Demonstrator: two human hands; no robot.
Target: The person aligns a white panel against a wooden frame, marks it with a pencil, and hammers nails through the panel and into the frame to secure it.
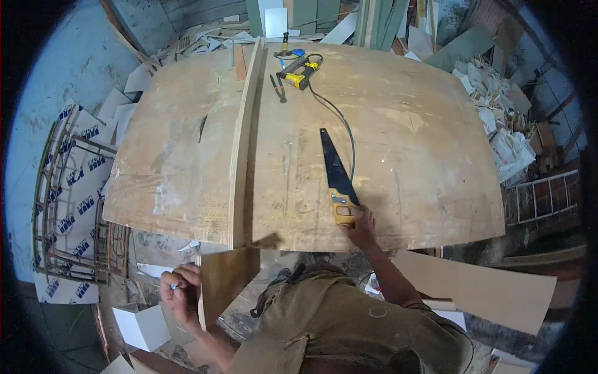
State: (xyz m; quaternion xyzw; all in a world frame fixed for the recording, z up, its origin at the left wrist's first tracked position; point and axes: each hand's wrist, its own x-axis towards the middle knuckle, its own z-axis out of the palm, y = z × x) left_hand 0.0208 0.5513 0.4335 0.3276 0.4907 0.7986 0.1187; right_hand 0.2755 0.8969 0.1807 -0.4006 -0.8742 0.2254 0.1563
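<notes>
My right hand (360, 230) is closed around the yellow handle of a handsaw (336, 171). The dark blade points away from me over the worktable (423, 181); whether it rests on the surface I cannot tell. Off the table's front edge, at the left, my left hand (180, 292) has its fingers bent against the edge of a short brown wooden board (229, 280). A small pale-blue tip shows between those fingers, too small to name. Just beyond that board, a long narrow plank (245, 137) runs away from me across the table.
Toward the far side lie a yellow-and-black nail gun (299, 76) with a dark hose, pincers (278, 88) and a hammer (285, 48). Metal frames (53, 206) lean at the left. A large pale panel (486, 290) lies at the lower right. Scraps (492, 93) are heaped at the right.
</notes>
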